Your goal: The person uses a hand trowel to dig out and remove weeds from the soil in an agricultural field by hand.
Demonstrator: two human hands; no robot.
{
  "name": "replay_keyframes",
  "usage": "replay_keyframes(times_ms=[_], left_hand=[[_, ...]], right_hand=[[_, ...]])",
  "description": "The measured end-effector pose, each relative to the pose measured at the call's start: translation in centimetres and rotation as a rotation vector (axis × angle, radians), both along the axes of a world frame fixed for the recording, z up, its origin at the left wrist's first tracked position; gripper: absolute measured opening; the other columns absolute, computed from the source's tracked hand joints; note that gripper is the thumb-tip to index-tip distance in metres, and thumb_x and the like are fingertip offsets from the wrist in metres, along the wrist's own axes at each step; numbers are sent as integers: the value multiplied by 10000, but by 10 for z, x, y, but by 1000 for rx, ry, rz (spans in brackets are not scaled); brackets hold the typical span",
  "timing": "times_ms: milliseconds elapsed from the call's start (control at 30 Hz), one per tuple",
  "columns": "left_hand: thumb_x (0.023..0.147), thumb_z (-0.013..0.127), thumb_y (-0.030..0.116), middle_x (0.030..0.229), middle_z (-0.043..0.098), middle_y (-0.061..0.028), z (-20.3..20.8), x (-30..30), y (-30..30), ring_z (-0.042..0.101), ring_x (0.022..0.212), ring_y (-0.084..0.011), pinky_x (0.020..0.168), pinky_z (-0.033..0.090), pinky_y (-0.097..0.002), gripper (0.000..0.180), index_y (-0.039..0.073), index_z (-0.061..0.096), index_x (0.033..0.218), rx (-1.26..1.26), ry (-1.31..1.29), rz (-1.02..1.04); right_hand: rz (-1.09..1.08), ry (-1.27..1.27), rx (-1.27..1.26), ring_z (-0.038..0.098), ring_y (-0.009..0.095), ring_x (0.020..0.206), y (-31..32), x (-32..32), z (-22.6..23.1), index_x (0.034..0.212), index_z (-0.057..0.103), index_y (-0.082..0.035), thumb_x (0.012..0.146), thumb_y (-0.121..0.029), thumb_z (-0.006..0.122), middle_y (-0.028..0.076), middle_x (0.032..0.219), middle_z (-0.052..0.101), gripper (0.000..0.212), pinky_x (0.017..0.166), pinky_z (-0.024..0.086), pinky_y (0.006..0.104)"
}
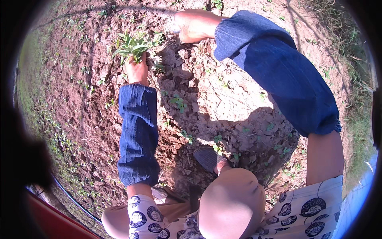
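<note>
My left hand, below a blue denim sleeve cover, is closed around a bunch of green leafy plants. The leaves stick out past my fingers, just above the soil. Farther right and a little farther ahead, my right hand is low at the ground, turned toward the left. Its fingers look curled, and a small pale bit shows by the fingertips. What they grip, if anything, I cannot make out. Between my arms, small green seedlings grow from the cloddy brown soil.
My shoe stands on the soil below my bent knee. More small plants grow close to that foot. Dry grass edges the ground on the right. At the lower left are a thin blue line and a red surface.
</note>
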State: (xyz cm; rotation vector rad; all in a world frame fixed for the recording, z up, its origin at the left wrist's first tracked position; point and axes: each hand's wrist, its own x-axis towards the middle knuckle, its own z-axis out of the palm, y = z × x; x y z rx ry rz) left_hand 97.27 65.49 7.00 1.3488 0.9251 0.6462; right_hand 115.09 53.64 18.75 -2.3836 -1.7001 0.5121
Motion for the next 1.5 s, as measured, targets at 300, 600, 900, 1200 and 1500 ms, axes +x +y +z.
replay_keyframes(times_ms=[300,600,900,1200,1500], left_hand=[[725,688,133,924,660,-191,-26,72,55,639,904,-330,788,504,-411,380,102,617,1097,849,676,-569],[723,615,74,1092,597,-125,-34,78,49,607,928,-348,773,498,-420,315,110,622,1035,1179,745,-667],[690,607,68,1069,589,-121,-35,78,46,616,893,-341,745,510,-418,253,82,611,942,1174,659,-589],[664,590,52,1135,575,-170,-40,67,48,579,998,-364,830,486,-417,408,84,591,1071,1100,670,-579],[668,594,69,1231,532,-200,-42,75,42,587,1007,-368,868,479,-422,416,94,572,1082,1077,672,-560]], right_hand=[[105,52,-44,564,266,557,40,17,-39,768,595,-11,696,-43,519,167,671,596,110,510,418,393],[110,88,51,612,321,633,12,27,-68,847,581,-13,664,-54,565,181,688,597,188,569,471,419],[18,199,150,630,333,730,-21,39,-92,925,603,-50,702,-73,557,170,757,625,229,662,487,425],[133,110,-46,609,310,640,4,20,-49,924,569,-38,715,-20,530,147,700,598,213,575,471,409],[-29,236,86,637,328,747,-5,20,-95,901,610,-28,693,-76,564,187,778,628,218,669,495,419]])
